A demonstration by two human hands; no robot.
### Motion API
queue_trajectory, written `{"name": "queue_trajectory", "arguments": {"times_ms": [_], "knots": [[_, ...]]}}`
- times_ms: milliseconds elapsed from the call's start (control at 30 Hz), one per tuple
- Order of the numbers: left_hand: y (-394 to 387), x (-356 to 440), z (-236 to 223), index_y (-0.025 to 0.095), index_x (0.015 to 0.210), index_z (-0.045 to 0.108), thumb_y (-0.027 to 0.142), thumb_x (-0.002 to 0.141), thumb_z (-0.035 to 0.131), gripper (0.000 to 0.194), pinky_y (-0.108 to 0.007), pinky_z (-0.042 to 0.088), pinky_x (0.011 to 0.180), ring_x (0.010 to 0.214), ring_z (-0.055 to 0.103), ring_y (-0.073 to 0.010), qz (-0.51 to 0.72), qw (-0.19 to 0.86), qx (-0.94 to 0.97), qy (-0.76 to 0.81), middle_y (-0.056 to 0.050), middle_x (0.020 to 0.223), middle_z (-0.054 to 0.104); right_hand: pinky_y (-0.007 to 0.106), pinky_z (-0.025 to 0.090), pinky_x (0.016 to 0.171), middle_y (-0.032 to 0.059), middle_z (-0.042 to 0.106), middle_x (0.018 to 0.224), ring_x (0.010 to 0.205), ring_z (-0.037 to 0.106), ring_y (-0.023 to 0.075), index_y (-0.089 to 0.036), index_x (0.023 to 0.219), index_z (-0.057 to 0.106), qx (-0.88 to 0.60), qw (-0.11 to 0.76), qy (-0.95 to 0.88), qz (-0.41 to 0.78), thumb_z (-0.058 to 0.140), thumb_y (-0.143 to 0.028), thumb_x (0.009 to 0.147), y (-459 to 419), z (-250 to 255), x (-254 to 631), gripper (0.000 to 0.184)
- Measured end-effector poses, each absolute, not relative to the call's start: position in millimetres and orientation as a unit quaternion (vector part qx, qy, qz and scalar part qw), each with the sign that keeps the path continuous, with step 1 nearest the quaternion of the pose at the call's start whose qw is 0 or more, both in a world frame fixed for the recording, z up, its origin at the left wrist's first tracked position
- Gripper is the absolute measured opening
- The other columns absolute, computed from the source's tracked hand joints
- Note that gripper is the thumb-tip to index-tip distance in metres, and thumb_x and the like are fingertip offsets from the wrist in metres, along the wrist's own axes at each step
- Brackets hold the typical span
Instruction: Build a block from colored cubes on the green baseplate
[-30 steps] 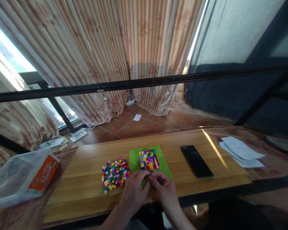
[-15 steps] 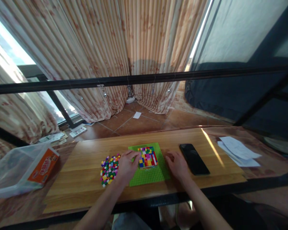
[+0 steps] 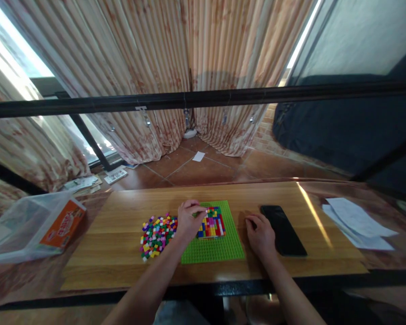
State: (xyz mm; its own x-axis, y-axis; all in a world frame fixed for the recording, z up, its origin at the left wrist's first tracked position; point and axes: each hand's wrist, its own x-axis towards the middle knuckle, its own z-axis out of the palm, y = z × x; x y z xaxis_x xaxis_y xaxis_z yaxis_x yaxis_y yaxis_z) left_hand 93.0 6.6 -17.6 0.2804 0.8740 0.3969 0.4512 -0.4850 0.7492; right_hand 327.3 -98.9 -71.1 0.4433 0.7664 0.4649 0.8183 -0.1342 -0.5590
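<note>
My left hand (image 3: pixel 191 220) is over the upper left of a multicoloured block of toy bricks (image 3: pixel 214 225), its thumb and forefinger pinched together. A pale speck at the fingertips looks like a small toy brick, mostly hidden. The brick block is built on a green studded baseplate (image 3: pixel 213 251), and my hand covers part of its left side. To the right of the baseplate, my right hand (image 3: pixel 260 232) rests on the table with fingers curled in and nothing visible in them. A pile of loose small bricks (image 3: pixel 157 235) lies left of the baseplate, beside my left forearm.
A black phone (image 3: pixel 284 230) lies just right of my right hand on the wooden table (image 3: pixel 111 243). Farther right are white paper sheets (image 3: pixel 360 221). A clear plastic box (image 3: pixel 27 221) with an orange label stands at the left. A dark rail (image 3: pixel 203 98) crosses beyond the table.
My left hand has moved slightly up and over the top left of the brick block. The right hand stays beside the baseplate, fingers still curled. The view has shifted a little.
</note>
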Motion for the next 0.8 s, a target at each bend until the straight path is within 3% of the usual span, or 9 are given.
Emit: {"name": "queue_trajectory", "arguments": {"times_ms": [400,567,800], "knots": [[10.8,103.9,-22.5,0.017,0.073,0.071,0.016,0.069,0.070,0.004,-0.034,0.046,0.091,0.091,0.061,-0.0176,0.437,0.361,0.681,0.464,-0.004,0.089,0.066,0.036,0.047,0.082,0.0107,0.066,0.097,0.089,0.059,0.0221,-0.019,0.085,0.070,-0.756,0.390,-0.524,-0.037,0.048,-0.031,0.086,-100.0,-69.2,325.3,0.025],[13.4,106.7,-20.4,0.016,0.088,0.071,0.017,0.067,0.069,0.021,-0.029,0.051,0.077,0.081,0.064,-0.0165,0.385,0.442,0.636,0.502,-0.003,0.086,0.071,0.036,0.047,0.081,0.0102,0.066,0.096,0.089,0.058,0.0222,-0.020,0.085,0.070,-0.757,0.385,-0.526,-0.038,0.047,-0.032,0.086,-100.6,-71.2,325.4,0.025],[16.5,111.2,-25.6,0.015,0.087,0.075,0.019,0.067,0.066,0.022,-0.022,0.046,0.056,0.062,0.061,-0.0130,0.344,0.491,0.608,0.521,-0.002,0.073,0.071,0.035,0.045,0.080,0.0094,0.066,0.096,0.087,0.057,0.0215,-0.020,0.084,0.068,-0.764,0.365,-0.531,-0.044,0.047,-0.033,0.087,-100.0,-72.5,325.6,0.025]]}}
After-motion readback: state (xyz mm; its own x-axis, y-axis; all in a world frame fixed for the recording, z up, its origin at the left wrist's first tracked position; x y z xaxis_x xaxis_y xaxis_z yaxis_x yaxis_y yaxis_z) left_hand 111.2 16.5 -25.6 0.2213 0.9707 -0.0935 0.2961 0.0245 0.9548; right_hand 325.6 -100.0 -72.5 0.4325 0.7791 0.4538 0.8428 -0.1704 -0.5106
